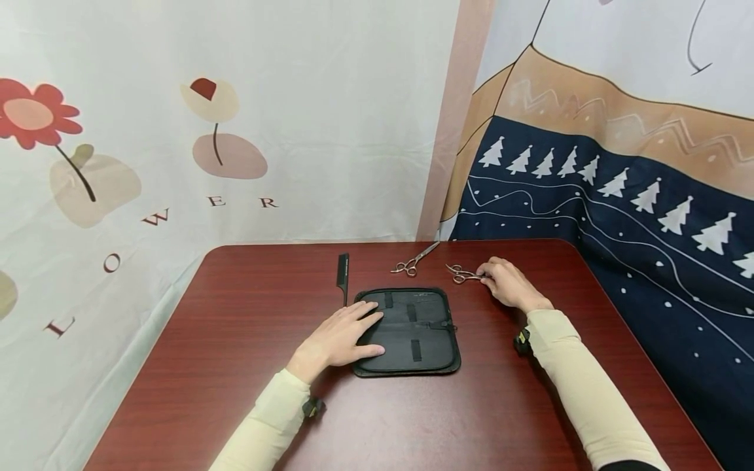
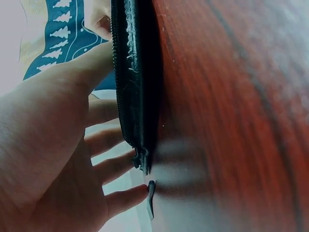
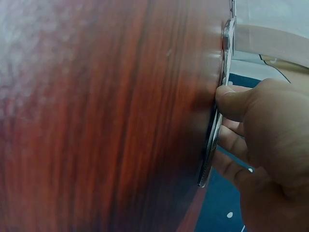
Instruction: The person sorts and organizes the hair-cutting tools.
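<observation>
My left hand (image 1: 340,335) lies with spread, fairly straight fingers on the left side of an open black zip case (image 1: 391,361). In the left wrist view, the thumb and fingers reach over the zipped edge of the case (image 2: 139,87). Toward the back right of the table, my right hand (image 1: 510,282) pinches a pair of silver hairdressing scissors (image 1: 467,275) around its middle. Its finger rings point left, and the blades are hidden under the hand in the head view. The right wrist view shows the thumb pressed on the scissors (image 3: 225,60), low along the tabletop.
A black tail comb (image 1: 343,269) lies behind the left hand, tail toward the case. A second pair of silver scissors (image 1: 410,265) lies behind the case near the table's back edge. Printed curtains hang behind the reddish-brown table (image 1: 235,340).
</observation>
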Demonstrator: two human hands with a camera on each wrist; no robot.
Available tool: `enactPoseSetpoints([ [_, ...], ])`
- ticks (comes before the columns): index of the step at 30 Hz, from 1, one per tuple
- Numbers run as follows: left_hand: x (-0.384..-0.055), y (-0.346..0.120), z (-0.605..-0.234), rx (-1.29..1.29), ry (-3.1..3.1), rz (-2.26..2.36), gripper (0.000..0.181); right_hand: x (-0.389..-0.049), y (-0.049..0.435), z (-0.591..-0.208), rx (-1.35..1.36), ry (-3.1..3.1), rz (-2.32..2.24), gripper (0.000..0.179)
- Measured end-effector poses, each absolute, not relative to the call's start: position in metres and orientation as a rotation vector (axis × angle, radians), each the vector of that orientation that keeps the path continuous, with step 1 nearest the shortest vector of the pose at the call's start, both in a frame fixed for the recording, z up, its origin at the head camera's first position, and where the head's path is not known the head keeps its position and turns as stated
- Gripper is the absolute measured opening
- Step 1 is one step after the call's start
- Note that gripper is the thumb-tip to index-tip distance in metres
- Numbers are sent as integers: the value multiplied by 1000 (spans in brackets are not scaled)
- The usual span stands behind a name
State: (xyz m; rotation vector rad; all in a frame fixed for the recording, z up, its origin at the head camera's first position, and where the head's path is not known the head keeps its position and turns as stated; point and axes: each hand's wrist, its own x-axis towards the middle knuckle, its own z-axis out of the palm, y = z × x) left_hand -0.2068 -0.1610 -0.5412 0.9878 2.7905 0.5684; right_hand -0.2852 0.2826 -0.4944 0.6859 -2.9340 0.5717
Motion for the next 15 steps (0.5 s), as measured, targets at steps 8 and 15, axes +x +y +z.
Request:
enactPoseSetpoints([
  [8,-196,-157,-516,1008,2772,517,83,-286,281,-499,662,-2937,564,12],
  [15,-194,-157,-511,1011,2770,518,83,-308,296,-532,683,-2876,614,5],
])
